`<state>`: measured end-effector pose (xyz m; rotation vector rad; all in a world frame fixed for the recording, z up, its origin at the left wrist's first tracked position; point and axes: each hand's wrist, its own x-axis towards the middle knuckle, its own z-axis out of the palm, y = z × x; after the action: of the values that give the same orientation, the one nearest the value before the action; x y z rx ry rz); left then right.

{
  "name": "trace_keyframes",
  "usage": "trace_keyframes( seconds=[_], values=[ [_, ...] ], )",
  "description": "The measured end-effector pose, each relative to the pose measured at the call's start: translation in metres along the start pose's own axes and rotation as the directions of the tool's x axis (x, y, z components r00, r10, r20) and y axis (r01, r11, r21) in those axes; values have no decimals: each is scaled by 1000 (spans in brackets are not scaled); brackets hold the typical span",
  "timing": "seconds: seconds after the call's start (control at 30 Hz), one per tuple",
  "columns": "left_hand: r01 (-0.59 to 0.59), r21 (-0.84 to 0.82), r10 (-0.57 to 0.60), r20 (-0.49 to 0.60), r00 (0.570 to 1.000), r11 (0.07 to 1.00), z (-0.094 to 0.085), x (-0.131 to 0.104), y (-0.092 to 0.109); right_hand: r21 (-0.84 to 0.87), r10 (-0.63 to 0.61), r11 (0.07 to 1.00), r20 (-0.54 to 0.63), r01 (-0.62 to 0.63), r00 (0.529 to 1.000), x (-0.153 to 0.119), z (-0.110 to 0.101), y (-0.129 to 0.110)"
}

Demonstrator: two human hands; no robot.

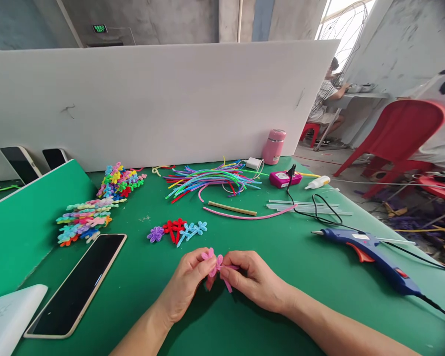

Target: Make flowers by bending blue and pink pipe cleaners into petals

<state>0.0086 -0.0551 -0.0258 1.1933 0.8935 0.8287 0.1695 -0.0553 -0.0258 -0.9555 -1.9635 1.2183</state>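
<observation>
Between my two hands is a pink pipe-cleaner flower (219,263), its fuzzy loops partly covered by my fingers. My left hand (193,279) pinches it at the left, thumb on top. From the other side, the thumb and forefinger of my right hand (250,279) close on it, and a short pink end sticks out below. Just beyond my hands lie a purple flower (155,234), red flowers (175,230) and light blue flowers (192,232), all of pipe cleaner. Farther off, one curved pink pipe cleaner (244,216) rests beside a thin tan stick (232,208).
A blue glue gun (371,257) with a black cord lies at the right, near clear glue sticks (307,207). Loose pipe cleaners (211,180) are heaped at the back by a pink bottle (274,147). Finished flowers (87,217) and a phone (77,287) lie at the left.
</observation>
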Motion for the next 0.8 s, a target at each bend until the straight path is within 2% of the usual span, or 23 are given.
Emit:
trace_keyframes(
  seconds=[0.13, 0.27, 0.37, 0.47, 0.57, 0.8],
  values=[
    [29, -9, -30, -18, 999, 1000, 1, 1, 1, -27, -13, 1000, 5, 13, 1000, -1, 0, 1],
    [56, -137, -62, -40, 997, 989, 1, 3, 0, -142, -54, 989, -101, 39, 993, -1, -1, 4],
    [64, -184, -72, -40, 997, 981, 1, 3, 0, -265, -204, 952, -187, 150, 961, -1, 0, 7],
    [68, -200, -78, -42, 996, 977, 1, 4, 1, -444, -390, 860, -251, 253, 886, -1, 2, 9],
    [65, -237, -81, -58, 995, 969, 1, 4, 2, -592, -499, 757, -248, 278, 830, -1, 4, 9],
    [75, -324, -94, -43, 995, 943, 2, 3, 3, -687, -551, 663, -179, 297, 815, 0, -1, 6]
  ],
)
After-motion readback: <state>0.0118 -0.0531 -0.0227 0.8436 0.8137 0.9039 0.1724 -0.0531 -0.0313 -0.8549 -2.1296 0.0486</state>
